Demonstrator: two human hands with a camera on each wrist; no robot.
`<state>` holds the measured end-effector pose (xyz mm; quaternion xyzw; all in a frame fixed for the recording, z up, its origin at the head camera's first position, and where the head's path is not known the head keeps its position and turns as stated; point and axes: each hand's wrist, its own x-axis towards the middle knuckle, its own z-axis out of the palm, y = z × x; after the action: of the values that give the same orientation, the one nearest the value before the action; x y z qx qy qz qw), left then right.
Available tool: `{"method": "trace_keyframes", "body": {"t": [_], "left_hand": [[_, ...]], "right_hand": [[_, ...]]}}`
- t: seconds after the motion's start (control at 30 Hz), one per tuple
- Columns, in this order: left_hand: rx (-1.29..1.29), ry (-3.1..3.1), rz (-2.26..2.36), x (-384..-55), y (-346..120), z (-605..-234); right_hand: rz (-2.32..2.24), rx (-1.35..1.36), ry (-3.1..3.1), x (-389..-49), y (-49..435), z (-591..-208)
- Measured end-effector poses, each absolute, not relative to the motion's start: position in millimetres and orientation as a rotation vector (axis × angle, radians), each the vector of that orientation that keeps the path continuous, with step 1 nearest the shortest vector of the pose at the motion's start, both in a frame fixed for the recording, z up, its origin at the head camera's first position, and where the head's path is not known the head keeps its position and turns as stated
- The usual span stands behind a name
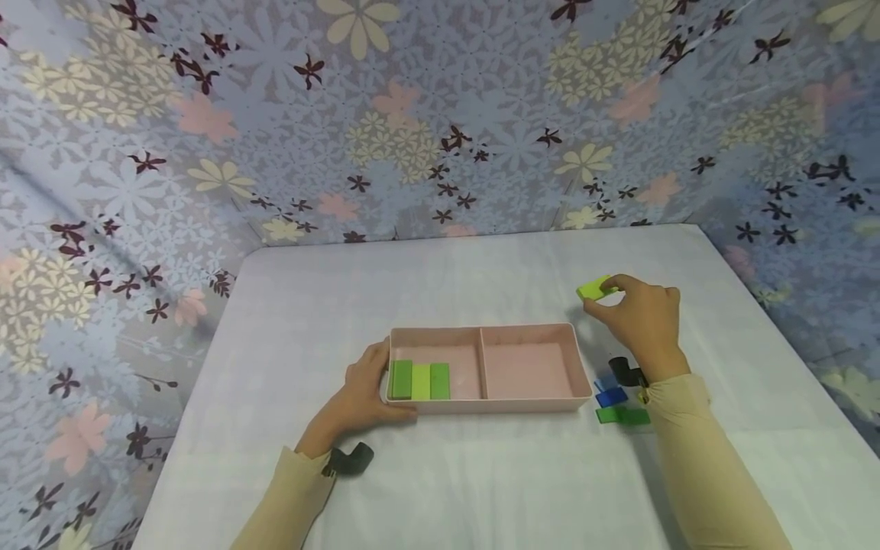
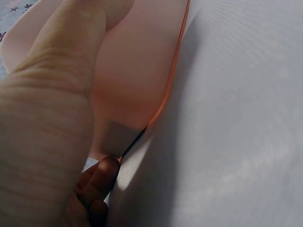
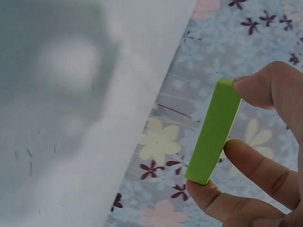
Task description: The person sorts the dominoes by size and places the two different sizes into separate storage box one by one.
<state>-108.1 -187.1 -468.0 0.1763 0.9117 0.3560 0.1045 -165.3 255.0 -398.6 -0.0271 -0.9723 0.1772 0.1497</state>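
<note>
My right hand (image 1: 642, 317) holds a lime-green block (image 1: 596, 288) above the table, beyond the right end of a pink box. In the right wrist view, the thumb and fingertips pinch the oblong block (image 3: 214, 132) by its ends, and another fingertip touches its long side. The pink two-compartment box (image 1: 529, 406) is gripped at its left end by my left hand (image 1: 364, 389), the thumb along the front wall. Several green blocks (image 1: 421, 382) stand side by side in the left compartment. The left wrist view shows the hand (image 2: 52, 109) close against the box wall (image 2: 137, 61).
Right of the box, a blue block (image 1: 611, 396) and green blocks (image 1: 622, 415) lie on the white-covered table (image 1: 481, 489), partly under my right forearm. A yellow piece shows beside the sleeve. Flower-patterned cloth (image 1: 440, 114) rises behind the table's back edge and along both sides.
</note>
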Motion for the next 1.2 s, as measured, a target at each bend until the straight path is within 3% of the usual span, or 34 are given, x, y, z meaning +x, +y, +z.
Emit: {"method": "trace_keyframes", "body": {"t": [0.53, 1.2], "left_hand": [[0.518, 2.675, 1.059, -107, -185, -471], [0.534, 2.690, 1.048, -109, -185, -468]], "right_hand": [[0.460, 0.157, -2.647, -117, 233, -391], [0.546, 0.370, -2.542, -102, 194, -395]]}}
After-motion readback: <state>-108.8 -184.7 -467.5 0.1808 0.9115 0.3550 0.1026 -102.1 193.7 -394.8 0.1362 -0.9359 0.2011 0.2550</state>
